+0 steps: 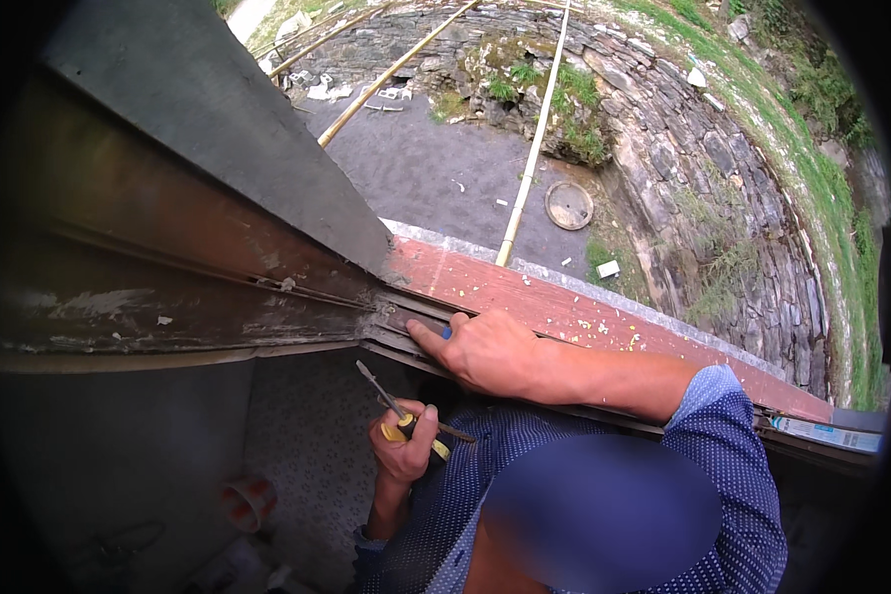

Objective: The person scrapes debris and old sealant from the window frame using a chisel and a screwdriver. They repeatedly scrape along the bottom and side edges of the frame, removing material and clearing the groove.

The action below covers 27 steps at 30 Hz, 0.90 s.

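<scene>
My left hand (pixel 406 444) is closed round a screwdriver (pixel 403 422) with a yellow and black handle, its metal shaft tilting up and to the left. A thin brownish piece (pixel 455 433) juts out at the right of that fist; its kind is unclear. Against the dark window track (pixel 398 318), close to the corner of the frame, rests my right hand (pixel 490 354). Its index finger is stretched along the track. A small blue thing (pixel 446 333) shows between its fingers, mostly hidden by them.
A dark frame post (pixel 218 282) rises at the left, beside a grey wall edge (pixel 228 129). Beyond the track runs a red sill (pixel 525 291) strewn with crumbs. Bamboo poles (pixel 535 148) and a stone wall (pixel 683 148) stand outside. Inside, a red and white bucket (pixel 247 503) sits low.
</scene>
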### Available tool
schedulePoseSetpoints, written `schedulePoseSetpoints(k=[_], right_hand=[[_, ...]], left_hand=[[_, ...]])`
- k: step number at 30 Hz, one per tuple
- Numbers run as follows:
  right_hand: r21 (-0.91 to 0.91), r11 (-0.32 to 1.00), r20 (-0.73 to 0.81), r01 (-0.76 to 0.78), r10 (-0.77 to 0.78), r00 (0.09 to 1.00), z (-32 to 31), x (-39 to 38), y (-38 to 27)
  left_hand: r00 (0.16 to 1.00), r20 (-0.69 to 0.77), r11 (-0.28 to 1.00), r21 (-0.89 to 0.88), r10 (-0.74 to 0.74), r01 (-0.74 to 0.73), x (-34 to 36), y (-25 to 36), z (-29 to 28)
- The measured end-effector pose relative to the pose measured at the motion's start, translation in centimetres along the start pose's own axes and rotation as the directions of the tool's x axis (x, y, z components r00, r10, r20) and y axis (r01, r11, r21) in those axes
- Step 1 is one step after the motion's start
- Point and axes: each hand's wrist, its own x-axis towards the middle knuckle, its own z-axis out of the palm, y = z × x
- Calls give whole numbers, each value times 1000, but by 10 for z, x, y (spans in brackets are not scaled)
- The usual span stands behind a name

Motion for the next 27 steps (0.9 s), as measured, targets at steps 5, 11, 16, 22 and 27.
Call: schedulePoseSetpoints(k=[5,11,16,22,27], right_hand=[[65,998,5,-1,1,1000,-3,3,1],[154,987,31,-32,28,999,-6,3,2],[157,987,27,-42,38,999,-7,1,1],[191,981,-35,-21,29,999,-2,-3,3],[275,958,-77,-78,103,992,-14,-16,1]], left_hand=[[1000,8,998,53,30,-30,3,-6,0],[999,21,998,52,38,-39,5,-7,0],[999,19,999,41,31,-31,6,-3,1],[999,20,998,53,37,-38,5,-5,-1],[1000,3,999,32,-16,16,3,1,1]])
